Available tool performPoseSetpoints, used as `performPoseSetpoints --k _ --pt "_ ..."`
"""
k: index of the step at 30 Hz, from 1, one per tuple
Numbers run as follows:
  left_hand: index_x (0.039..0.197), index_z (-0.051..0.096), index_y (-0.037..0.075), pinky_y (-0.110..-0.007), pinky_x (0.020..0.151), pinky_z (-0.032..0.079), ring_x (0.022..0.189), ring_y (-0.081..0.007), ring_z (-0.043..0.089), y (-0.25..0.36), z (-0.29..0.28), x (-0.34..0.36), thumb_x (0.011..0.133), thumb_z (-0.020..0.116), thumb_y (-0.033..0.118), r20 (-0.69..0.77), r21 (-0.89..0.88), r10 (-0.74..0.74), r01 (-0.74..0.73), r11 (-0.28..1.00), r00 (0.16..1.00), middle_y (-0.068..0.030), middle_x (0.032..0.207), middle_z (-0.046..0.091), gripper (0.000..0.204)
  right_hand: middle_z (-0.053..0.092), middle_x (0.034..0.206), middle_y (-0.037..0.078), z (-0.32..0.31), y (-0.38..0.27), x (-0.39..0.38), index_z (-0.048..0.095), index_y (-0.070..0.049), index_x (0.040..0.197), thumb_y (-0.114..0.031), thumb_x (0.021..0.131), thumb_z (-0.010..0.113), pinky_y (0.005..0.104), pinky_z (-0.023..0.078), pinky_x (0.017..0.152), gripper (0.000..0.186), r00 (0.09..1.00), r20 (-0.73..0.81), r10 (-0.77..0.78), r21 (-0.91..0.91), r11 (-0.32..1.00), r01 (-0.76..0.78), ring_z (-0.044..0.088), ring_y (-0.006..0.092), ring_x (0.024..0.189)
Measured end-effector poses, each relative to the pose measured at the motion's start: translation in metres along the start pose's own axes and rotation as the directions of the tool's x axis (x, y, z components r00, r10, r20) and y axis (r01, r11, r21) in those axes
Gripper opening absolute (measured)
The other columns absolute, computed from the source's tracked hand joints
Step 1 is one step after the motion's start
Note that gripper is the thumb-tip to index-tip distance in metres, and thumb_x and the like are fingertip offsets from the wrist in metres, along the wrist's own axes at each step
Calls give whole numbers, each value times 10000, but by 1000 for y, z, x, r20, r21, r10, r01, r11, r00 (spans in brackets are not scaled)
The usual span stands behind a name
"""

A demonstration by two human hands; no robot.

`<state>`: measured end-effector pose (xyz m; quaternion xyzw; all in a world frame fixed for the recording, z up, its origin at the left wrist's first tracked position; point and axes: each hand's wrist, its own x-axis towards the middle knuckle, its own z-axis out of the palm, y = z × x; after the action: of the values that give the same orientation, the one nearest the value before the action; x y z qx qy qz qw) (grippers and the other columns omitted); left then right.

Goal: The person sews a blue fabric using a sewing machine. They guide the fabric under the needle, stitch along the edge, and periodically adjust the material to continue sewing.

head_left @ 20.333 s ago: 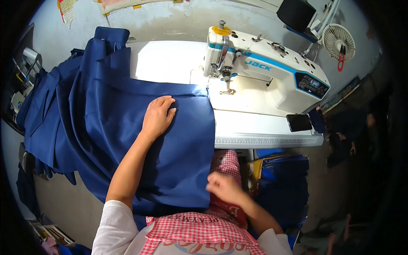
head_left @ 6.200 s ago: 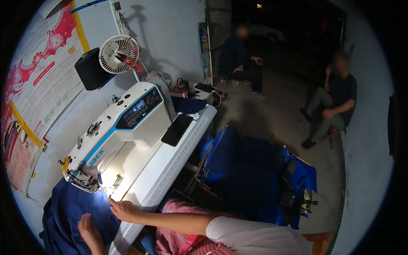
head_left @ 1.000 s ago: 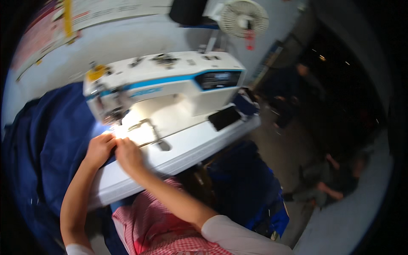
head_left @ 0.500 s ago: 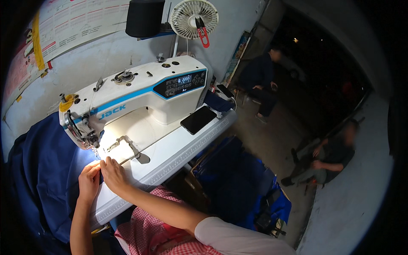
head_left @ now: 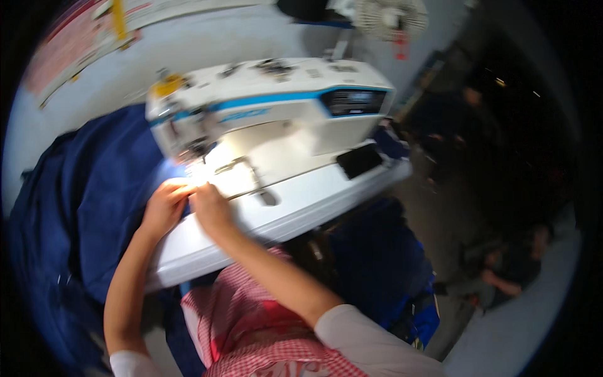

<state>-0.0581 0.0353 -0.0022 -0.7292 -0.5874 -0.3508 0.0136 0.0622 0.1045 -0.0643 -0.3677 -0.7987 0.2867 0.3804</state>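
Note:
A white sewing machine (head_left: 276, 103) with a blue stripe stands on a white table (head_left: 282, 213). Its lamp lights the needle area brightly. Navy cloth (head_left: 94, 188) lies heaped at the left of the machine and hangs down there, its edge reaching toward the needle. Just in front of the needle, my left hand (head_left: 166, 204) and my right hand (head_left: 212, 208) are close together, fingers pinched. A bit of navy cloth shows between them; the fingertips are blurred and partly lost in the glare.
A black phone (head_left: 359, 161) lies on the table's right part. Behind the machine are a fan (head_left: 389, 19) with red-handled snips on it and a black thread cone (head_left: 303, 9). Dark blue cloth (head_left: 377, 257) is piled below the table. Two people sit at the right, blurred.
The whole view has swung, so the machine and hands appear farther right and the picture is blurred. My hands remain pinched close together before the needle.

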Motion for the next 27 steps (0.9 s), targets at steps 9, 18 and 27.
performPoseSetpoints --k 9,18,27 --pt "1089 694 96 -356 902 486 1029 -275 608 1 -5 -5 804 645 21 36 25 -30 29 999 999 -88 1121 665 299 540 933 150 -58 -39 -8 636 4 939 -111 854 613 376 477 838 145 953 141 -267 -326 897 299 551 300 919" --pt "1058 709 129 -347 872 497 1000 -264 613 -7 -5 2 806 650 29 35 63 -66 64 996 997 -74 1098 667 277 531 956 151 -57 -41 -3 616 32 995 -91 870 567 391 471 848 182 946 167 -277 -329 889 318 537 304 936" --pt "964 719 112 -336 819 510 939 -248 624 -25 -4 10 775 644 16 -5 65 -28 28 997 1000 -39 1010 686 225 562 1045 148 -53 -37 -1 611 38 1035 -90 848 563 404 457 873 231 930 202 -306 -348 865 360 531 311 984"
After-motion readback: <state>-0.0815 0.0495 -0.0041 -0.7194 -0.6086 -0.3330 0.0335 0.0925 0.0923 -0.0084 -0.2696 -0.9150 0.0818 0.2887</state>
